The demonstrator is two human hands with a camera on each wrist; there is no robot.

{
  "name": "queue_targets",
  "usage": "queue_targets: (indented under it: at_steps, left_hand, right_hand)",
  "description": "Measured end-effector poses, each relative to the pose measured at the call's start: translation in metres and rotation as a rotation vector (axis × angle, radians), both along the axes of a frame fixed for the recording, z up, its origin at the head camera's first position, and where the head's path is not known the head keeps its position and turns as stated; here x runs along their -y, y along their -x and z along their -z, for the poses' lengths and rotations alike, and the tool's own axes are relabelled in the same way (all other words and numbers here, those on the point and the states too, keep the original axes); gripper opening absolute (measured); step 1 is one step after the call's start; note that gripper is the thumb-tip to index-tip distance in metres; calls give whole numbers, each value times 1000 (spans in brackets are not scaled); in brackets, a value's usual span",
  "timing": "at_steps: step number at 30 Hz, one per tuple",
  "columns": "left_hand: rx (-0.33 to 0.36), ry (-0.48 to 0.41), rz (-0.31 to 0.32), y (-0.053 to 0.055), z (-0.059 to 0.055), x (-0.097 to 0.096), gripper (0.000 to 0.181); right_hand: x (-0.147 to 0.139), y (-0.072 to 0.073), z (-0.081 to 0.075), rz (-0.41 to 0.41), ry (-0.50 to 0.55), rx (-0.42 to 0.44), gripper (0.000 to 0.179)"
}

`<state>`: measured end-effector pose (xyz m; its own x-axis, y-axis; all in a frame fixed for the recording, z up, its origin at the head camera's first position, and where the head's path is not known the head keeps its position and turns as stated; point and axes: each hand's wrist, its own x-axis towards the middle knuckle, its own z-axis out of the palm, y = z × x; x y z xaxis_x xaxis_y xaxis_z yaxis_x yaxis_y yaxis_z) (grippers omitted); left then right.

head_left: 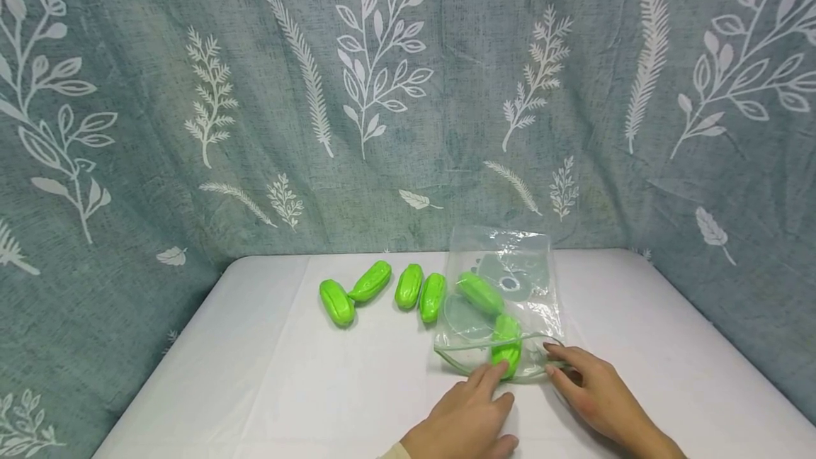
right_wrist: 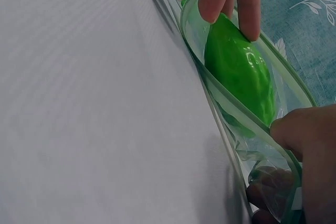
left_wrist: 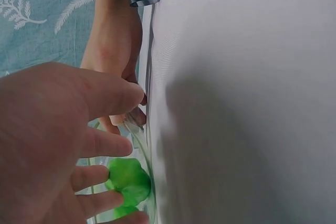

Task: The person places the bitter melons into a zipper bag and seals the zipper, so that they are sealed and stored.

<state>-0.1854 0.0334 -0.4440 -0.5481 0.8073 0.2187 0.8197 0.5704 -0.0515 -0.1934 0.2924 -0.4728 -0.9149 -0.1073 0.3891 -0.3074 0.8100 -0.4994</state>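
A bare left hand (head_left: 465,413), fingers extended, is held at the mouth of a clear, green-rimmed plastic bag (head_left: 538,314). Behind the bag, a leaf-printed grey-green curtain (head_left: 465,69) is hung; under the bag, a white cloth-covered table (head_left: 287,388) is set. The bag's right rim is pinched by a bare right hand (head_left: 593,392). In the bag's mouth, a glossy, bright green, oblong piece (head_left: 506,338) is touched by the left fingertips; another piece (head_left: 481,292) is enclosed deeper, and four more pieces (head_left: 409,287) are laid left of the bag.

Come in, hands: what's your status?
Left hand touching green piece just inside open clear bag. Right hand pinching bag's rim. Nothing visibly in the way.
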Motion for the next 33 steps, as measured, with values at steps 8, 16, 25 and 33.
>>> queue_targets:
  at_steps: [8,16,25,33]
  left_hand:
    - [20,6,0,3,2,-8,50]
    - [10,27,-14,4,1,-17,49]
    - [1,25,-51,7,1,-21,49]
    - [-39,-31,-50,11,4,-23,45]
  right_hand:
    - [0,0,0,-4,6,5,39]
    - [-1,1,0,-1,10,14,39]
    - [-1,1,-3,-21,19,16,40]
    - [-2,1,-2,-16,17,22,40]
